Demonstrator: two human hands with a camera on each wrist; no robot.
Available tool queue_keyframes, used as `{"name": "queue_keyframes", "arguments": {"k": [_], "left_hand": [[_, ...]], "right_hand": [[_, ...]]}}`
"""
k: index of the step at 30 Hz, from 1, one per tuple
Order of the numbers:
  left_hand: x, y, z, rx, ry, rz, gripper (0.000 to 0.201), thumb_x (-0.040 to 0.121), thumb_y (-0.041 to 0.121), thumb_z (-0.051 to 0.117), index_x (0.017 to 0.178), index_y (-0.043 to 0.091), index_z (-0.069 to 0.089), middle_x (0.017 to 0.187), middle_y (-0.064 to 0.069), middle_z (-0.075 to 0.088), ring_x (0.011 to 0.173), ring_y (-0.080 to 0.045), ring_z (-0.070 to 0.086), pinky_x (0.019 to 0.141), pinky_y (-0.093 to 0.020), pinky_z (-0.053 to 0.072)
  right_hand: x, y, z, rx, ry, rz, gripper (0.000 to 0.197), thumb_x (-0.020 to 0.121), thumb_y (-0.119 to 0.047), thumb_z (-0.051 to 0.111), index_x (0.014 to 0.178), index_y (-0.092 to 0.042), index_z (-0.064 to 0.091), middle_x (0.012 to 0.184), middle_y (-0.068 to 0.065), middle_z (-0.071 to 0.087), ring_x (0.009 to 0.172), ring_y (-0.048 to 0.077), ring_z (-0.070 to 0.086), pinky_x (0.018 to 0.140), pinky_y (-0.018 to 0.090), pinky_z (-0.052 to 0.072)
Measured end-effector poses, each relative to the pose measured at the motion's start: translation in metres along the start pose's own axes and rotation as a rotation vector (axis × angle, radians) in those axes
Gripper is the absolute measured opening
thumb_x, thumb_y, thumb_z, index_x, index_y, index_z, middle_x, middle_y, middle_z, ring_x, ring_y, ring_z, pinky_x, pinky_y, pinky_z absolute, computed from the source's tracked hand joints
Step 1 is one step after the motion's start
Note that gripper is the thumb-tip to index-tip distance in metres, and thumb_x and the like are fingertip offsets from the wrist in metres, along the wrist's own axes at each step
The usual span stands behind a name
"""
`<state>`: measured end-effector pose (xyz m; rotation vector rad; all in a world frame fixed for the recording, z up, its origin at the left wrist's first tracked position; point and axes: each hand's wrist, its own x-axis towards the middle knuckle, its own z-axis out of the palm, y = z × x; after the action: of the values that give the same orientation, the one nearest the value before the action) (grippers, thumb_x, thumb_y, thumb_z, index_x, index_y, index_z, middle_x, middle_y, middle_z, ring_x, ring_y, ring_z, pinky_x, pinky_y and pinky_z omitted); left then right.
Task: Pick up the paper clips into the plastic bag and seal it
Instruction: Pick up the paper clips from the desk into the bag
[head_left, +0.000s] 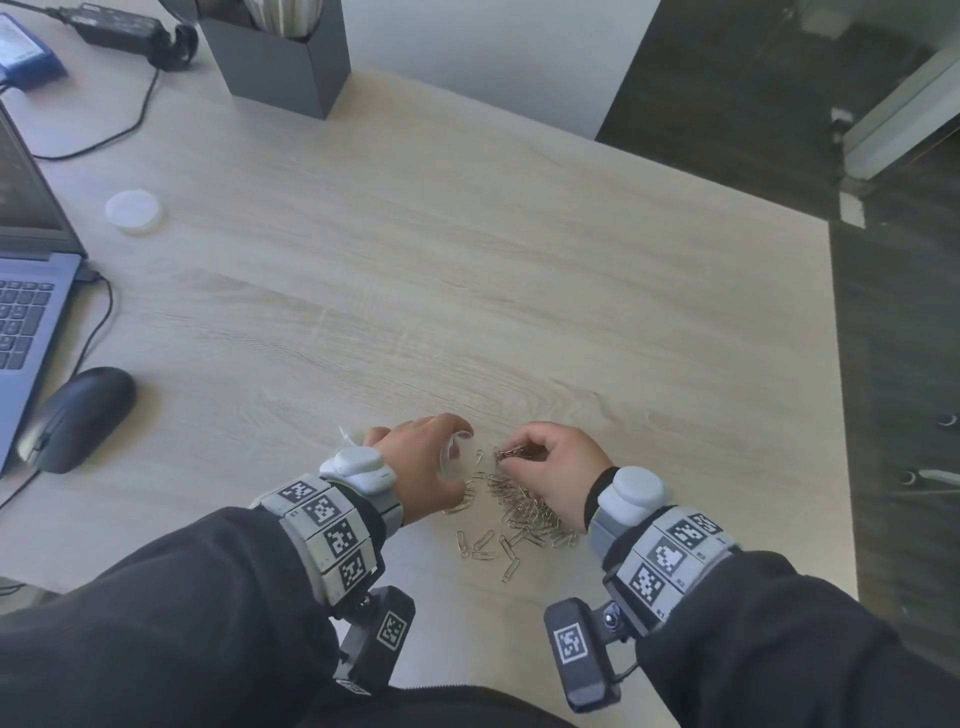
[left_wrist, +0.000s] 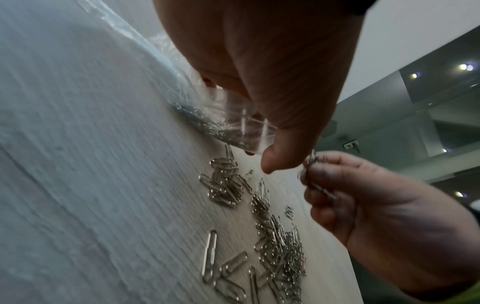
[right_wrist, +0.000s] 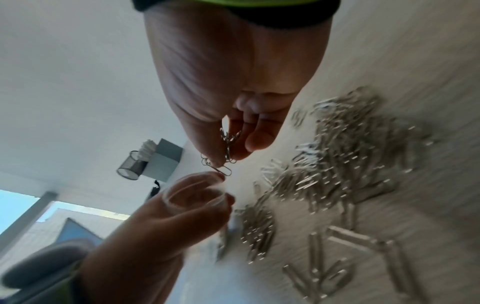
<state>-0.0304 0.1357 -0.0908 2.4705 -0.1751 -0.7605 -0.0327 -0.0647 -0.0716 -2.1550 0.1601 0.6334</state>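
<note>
Head view: left hand (head_left: 423, 462) holds bag (left_wrist: 228, 127) mouth open, some clips already inside. Right hand (head_left: 558, 467) pinches a bunch of clips (right_wrist: 228, 144) beside it. Most of pile (head_left: 524, 512) still on worktop (head_left: 467, 260); sealing not started.

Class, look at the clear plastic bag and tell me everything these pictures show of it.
The plastic bag is small, thin, transparent and crinkled, with glossy streaks. The left hand holds it at its mouth, which the right wrist view shows held open in a rounded shape. Its body lies on the pale wooden desk, and some paper clips already show through the film. It is not sealed. The right hand holds a pinch of clips just above the mouth. More loose clips lie beside it.
</note>
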Motion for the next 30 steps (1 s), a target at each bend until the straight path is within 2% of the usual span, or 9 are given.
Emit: {"name": "queue_keyframes", "arguments": {"k": [3,7,12,15,17,21,23,26,30], "left_hand": [[0.001,0.005,0.005,0.009,0.004,0.012,0.052,0.081,0.035,0.065,0.131,0.035,0.049,0.108,0.02,0.056,0.112,-0.011,0.061,0.099,-0.035,0.034],[0.004,0.007,0.005,0.003,0.004,-0.007,0.04,0.075,0.029,0.068,0.108,0.036,0.046,0.099,0.015,0.061,0.102,-0.014,0.064,0.093,-0.035,0.038],[0.003,0.0,0.005,-0.078,0.035,0.005,0.045,0.07,0.039,0.06,0.112,0.04,0.045,0.098,0.018,0.063,0.096,-0.01,0.064,0.099,-0.038,0.04],[0.003,-0.003,0.005,-0.092,0.021,0.013,0.047,0.071,0.043,0.06,0.115,0.044,0.044,0.096,0.023,0.06,0.095,-0.008,0.063,0.1,-0.036,0.038],[0.003,-0.004,0.004,-0.102,0.019,0.003,0.05,0.068,0.044,0.056,0.116,0.046,0.043,0.1,0.023,0.061,0.095,-0.009,0.063,0.101,-0.034,0.035],[0.005,-0.009,0.003,-0.091,-0.008,-0.032,0.047,0.07,0.042,0.057,0.11,0.053,0.036,0.103,0.025,0.062,0.096,-0.009,0.064,0.1,-0.032,0.035],[0.005,-0.01,0.002,-0.075,-0.009,-0.042,0.046,0.072,0.043,0.058,0.111,0.054,0.037,0.104,0.026,0.062,0.096,-0.01,0.064,0.101,-0.033,0.035],[0.006,-0.011,0.003,-0.053,-0.02,-0.06,0.046,0.073,0.044,0.057,0.114,0.053,0.038,0.105,0.025,0.062,0.097,-0.013,0.064,0.103,-0.034,0.036],[0.006,-0.014,0.007,-0.057,-0.03,-0.088,0.047,0.066,0.055,0.051,0.109,0.06,0.033,0.104,0.027,0.063,0.101,-0.016,0.064,0.102,-0.043,0.044]], "right_hand": [[0.0,-0.021,0.014,0.031,-0.021,-0.055,0.01,0.078,-0.024,0.073,0.081,-0.033,0.071,0.073,-0.012,0.069,0.064,0.002,0.061,0.068,0.026,0.052],[-0.002,-0.039,0.023,-0.046,-0.049,-0.116,0.01,0.074,-0.024,0.071,0.08,-0.032,0.07,0.076,-0.014,0.062,0.067,0.0,0.056,0.064,0.017,0.043],[-0.009,-0.035,0.013,0.054,-0.087,-0.111,0.024,0.081,-0.023,0.069,0.097,-0.041,0.071,0.079,-0.009,0.07,0.062,-0.003,0.059,0.061,0.013,0.043],[-0.007,-0.018,-0.004,0.029,-0.023,-0.1,0.022,0.084,-0.026,0.068,0.1,-0.042,0.068,0.087,-0.013,0.07,0.071,0.0,0.064,0.066,0.016,0.048],[-0.002,-0.001,-0.021,-0.116,0.046,-0.093,0.023,0.085,-0.028,0.067,0.106,-0.04,0.066,0.098,-0.018,0.065,0.079,-0.001,0.063,0.072,0.017,0.047],[0.003,0.039,-0.051,-0.479,-0.002,-0.01,0.061,0.079,-0.044,0.071,0.134,-0.033,0.049,0.137,-0.008,0.039,0.116,0.011,0.05,0.098,0.027,0.04],[0.001,0.053,-0.055,-0.585,-0.081,0.021,0.086,0.069,-0.057,0.076,0.143,-0.034,0.037,0.143,-0.005,0.028,0.127,0.016,0.042,0.106,0.03,0.036],[-0.008,0.064,-0.049,-0.626,-0.142,0.004,0.105,0.06,-0.061,0.08,0.147,-0.034,0.028,0.14,-0.003,0.024,0.122,0.017,0.045,0.104,0.029,0.039],[-0.017,0.069,-0.032,-0.631,-0.136,-0.029,0.092,0.065,-0.052,0.079,0.143,-0.034,0.033,0.134,-0.002,0.029,0.11,0.018,0.052,0.095,0.029,0.046]]}}
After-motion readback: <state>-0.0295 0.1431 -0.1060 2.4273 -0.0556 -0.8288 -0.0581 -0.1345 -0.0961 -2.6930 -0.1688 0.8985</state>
